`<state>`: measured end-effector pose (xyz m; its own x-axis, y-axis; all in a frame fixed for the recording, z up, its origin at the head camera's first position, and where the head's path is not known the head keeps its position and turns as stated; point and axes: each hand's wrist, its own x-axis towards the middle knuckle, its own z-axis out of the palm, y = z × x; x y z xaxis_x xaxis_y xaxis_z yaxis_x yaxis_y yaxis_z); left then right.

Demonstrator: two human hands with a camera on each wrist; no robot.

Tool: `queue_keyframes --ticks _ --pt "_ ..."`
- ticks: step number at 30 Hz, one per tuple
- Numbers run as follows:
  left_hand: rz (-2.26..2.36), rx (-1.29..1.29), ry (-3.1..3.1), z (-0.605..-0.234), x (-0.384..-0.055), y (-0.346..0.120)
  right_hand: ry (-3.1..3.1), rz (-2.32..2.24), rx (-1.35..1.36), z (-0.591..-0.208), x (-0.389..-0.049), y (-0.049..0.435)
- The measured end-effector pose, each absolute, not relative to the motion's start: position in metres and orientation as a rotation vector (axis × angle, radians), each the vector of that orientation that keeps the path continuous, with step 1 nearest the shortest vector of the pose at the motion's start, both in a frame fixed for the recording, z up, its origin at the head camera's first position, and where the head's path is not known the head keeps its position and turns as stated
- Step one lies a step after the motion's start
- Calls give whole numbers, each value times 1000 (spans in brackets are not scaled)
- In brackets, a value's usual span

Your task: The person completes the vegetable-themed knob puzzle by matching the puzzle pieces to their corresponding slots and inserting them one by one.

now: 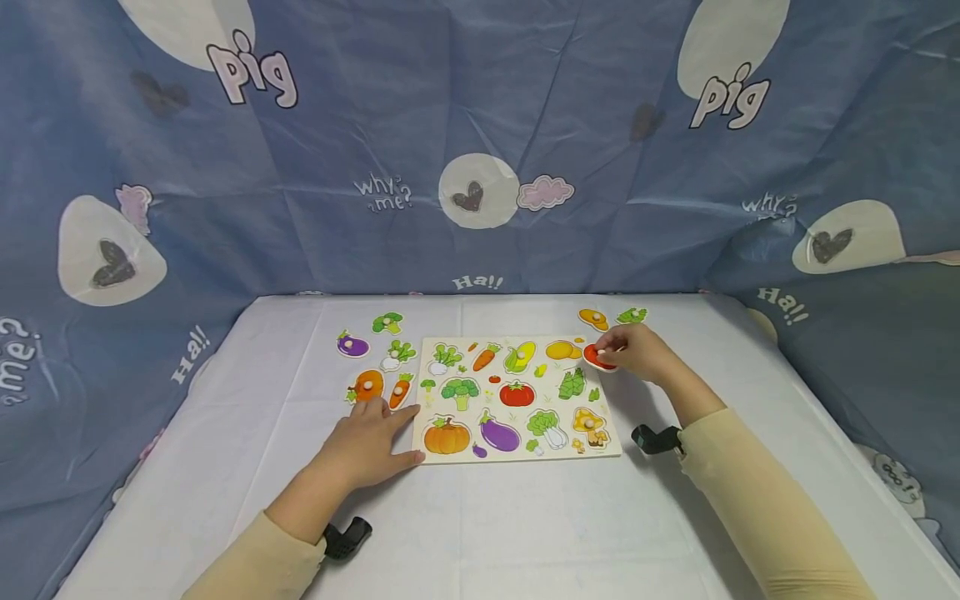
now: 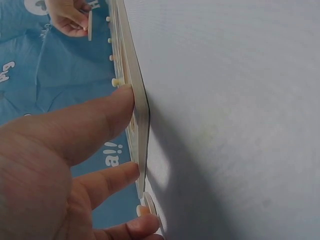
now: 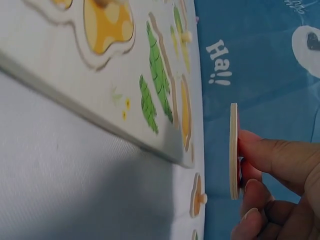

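My right hand [image 1: 636, 350] pinches a red tomato puzzle piece [image 1: 597, 357] above the back right corner of a wooden vegetable puzzle board [image 1: 480, 417]. In the right wrist view, the tomato piece [image 3: 234, 152] is seen edge-on and raised off the board. My left hand [image 1: 367, 443] rests at the board's left side, thumb and index finger extended and touching its edge. Its other fingers lie close to a pumpkin piece [image 1: 368, 385] and a carrot piece [image 1: 401, 390]. A mushroom piece [image 1: 590, 426] sits in the board's front right area.
Left of the board lie an eggplant piece [image 1: 352, 344], a broccoli piece [image 1: 387, 322] and a white-and-green leafy piece [image 1: 398, 356]. Behind its right corner are a yellow-orange piece [image 1: 594, 319] and a green piece [image 1: 632, 316]. A blue printed cloth [image 1: 480, 108] hangs behind the white table [image 1: 525, 533].
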<state>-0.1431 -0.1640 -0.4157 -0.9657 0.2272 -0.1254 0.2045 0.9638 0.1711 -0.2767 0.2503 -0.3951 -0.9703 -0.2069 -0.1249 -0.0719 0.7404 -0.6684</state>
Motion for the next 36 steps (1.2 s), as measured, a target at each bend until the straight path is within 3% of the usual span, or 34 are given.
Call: queue_keyframes --ticks 36 --pt "232 333 2982 -417 -143 -164 2668 -1116 -464 -395 -259 202"
